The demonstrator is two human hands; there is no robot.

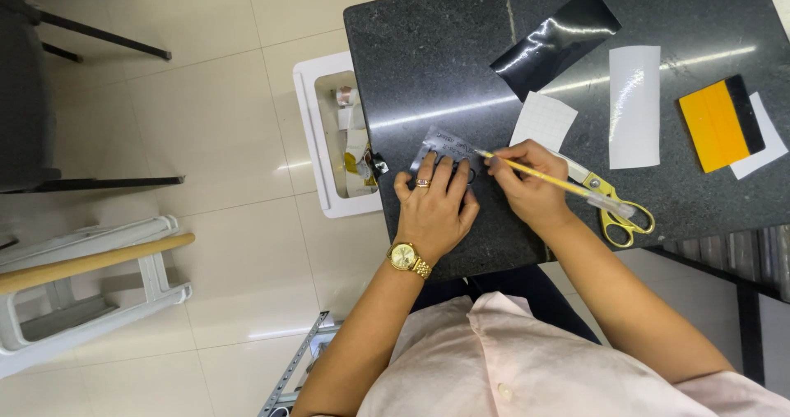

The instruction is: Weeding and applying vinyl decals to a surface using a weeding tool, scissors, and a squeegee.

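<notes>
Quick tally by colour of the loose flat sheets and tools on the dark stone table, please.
Black glossy sheet: 1
White sheets: 3 (long strip, gridded square, paper under the squeegee)
Grey card under left hand: 1
Yellow tools: 3 (pencil, scissors, squeegee)
Total: 8

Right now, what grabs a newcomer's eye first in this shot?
Probably the yellow squeegee with its black edge, lying at the right of the dark stone table, and the yellow-handled scissors near the right hand. At centre, the left hand, with a gold watch, presses flat on a small grey card while the right hand holds a yellow pencil to it. A glossy black sheet lies at the top.
</notes>
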